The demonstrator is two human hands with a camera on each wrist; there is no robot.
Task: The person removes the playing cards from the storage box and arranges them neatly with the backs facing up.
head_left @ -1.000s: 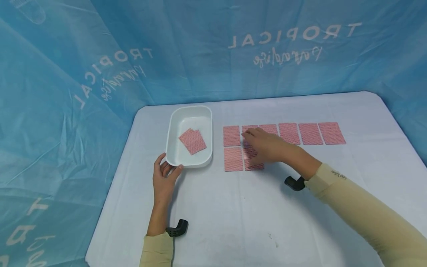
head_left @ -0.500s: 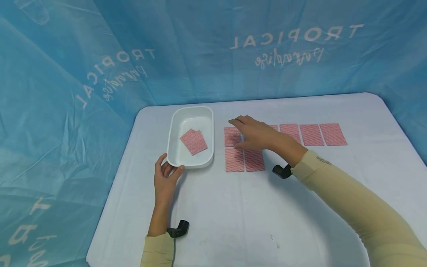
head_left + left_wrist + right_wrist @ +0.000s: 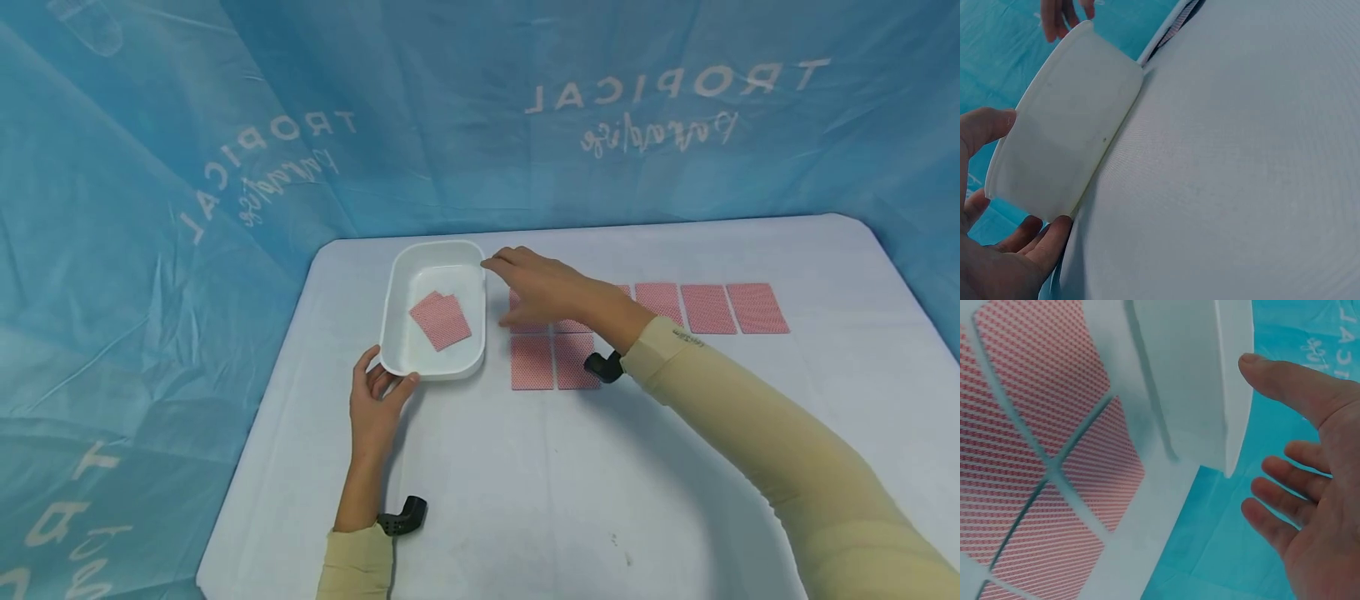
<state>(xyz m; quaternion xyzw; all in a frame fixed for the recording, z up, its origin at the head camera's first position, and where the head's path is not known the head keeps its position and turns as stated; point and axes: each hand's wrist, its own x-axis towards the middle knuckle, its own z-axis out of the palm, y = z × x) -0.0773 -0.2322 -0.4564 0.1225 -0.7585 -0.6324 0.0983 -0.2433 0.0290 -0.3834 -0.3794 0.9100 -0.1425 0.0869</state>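
Note:
A white plastic tub (image 3: 450, 374) stands on the table's left side, with two overlapping red-patterned playing cards (image 3: 442, 323) face down inside. My left hand (image 3: 372, 410) holds the tub's near-left corner; in the left wrist view its thumb (image 3: 999, 122) lies at the rim and its fingers at the end wall. My right hand (image 3: 551, 287) is over the left end of the card rows, beside the tub's right rim, holding nothing. In the right wrist view its thumb (image 3: 1279, 381) is by the rim, fingers spread loosely; whether it touches cannot be told.
Face-down cards (image 3: 708, 309) form a far row running right, partly hidden by my right hand. Two more cards (image 3: 532, 364) lie nearer, below its left end. A white cloth (image 3: 480, 500) covers the table; a blue printed curtain (image 3: 450, 125) hangs behind and left.
My right hand has moved left and slightly away from me, from above the cards to the tub's right rim. My left hand stays on the tub's corner.

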